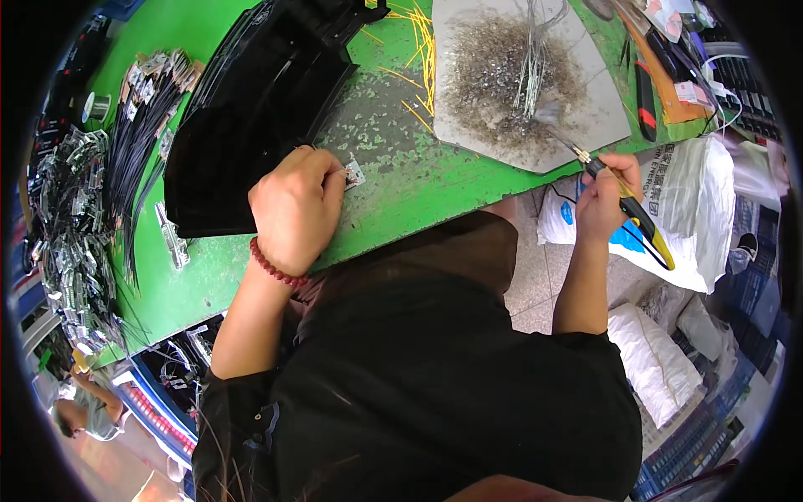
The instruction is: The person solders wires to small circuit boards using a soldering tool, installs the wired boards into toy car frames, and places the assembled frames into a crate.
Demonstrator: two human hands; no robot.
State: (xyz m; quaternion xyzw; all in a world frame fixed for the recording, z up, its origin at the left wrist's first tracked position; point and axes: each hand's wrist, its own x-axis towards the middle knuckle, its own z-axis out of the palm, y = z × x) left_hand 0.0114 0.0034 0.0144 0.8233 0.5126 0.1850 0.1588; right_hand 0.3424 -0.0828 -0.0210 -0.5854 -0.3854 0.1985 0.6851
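My right hand (611, 197) grips a yellow and black soldering iron (640, 213). Its tip end reaches over a scorched, speckled pale board (460, 125), close to a bundle of thin silvery wires (531, 75); a wisp of smoke hangs there. My left hand (297, 205) is closed, knuckles up, on the green table beside a large glossy black plastic panel (251, 125). A small pale piece with metal spots (355, 174) shows next to its thumb. Whatever the curled left fingers hold is hidden beneath the hand.
Yellow wires (422, 50) lie along the board's left side. Black cables (134, 159) and piled small metal-and-clear parts (75, 243) cover the green table's left end. A red and black tool (645, 100) lies at right. A white sack (694, 201) stands beyond the edge; a person (88, 410) is at lower left.
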